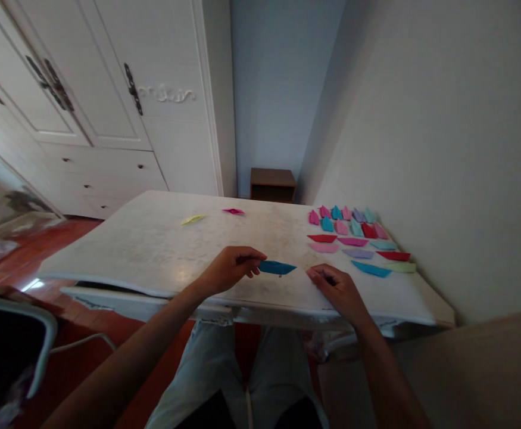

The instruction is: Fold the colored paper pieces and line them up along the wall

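Observation:
In my left hand (pixel 233 268) I pinch one end of a folded blue paper boat (pixel 278 267), long and flat with pointed ends, held just over the tabletop. My right hand (pixel 337 287) is a short way off its other tip, thumb and fingers drawn together, with nothing visible in them. Close beyond the right hand lies another blue folded paper piece (pixel 370 269). A yellow folded paper (pixel 193 219) and a magenta one (pixel 233 211) lie farther back on the table, left of centre.
The white table (pixel 153 238) has several rows of coloured folded papers (pixel 340 227) at its right, by the wall. A partly open drawer (pixel 117 302) juts out at the front left. Behind stand a white wardrobe (pixel 171 143) and a brown shelf (pixel 273 176). A chair (pixel 50 333) is at left.

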A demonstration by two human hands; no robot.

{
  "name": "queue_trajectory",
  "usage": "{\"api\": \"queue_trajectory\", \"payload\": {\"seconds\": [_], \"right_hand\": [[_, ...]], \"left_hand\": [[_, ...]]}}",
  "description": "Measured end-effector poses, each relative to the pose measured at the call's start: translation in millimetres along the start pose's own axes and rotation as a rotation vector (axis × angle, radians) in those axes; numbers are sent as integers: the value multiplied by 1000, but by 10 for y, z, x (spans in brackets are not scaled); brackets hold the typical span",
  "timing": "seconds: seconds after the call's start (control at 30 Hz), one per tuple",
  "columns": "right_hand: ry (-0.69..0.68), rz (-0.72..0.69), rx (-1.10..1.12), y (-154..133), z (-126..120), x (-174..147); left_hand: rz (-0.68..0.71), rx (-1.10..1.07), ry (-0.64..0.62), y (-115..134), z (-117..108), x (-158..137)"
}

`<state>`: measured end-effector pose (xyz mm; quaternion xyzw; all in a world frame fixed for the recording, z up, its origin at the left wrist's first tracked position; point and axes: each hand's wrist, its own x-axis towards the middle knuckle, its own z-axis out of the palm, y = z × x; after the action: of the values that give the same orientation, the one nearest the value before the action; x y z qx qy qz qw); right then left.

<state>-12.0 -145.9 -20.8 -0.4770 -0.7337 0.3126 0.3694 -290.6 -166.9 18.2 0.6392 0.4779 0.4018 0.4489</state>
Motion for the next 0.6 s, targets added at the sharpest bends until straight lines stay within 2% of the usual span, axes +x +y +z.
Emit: {"api": "queue_trajectory", "payload": {"seconds": [0.13, 0.4, 0.47, 0.6], "right_hand": [[-52, -32, 54, -17, -22, -12], [-115, -70, 129, -35, -60, -36], [-57, -58, 136, -23, -53, -49], [230, 50, 187, 37, -24, -86]], "left_hand": [[-20, -44, -31, -4, 206, 54], [-81, -177, 57, -57, 500, 135], [-95, -209, 49, -49, 587, 192], [-93, -270, 29, -6, 794, 384]]}}
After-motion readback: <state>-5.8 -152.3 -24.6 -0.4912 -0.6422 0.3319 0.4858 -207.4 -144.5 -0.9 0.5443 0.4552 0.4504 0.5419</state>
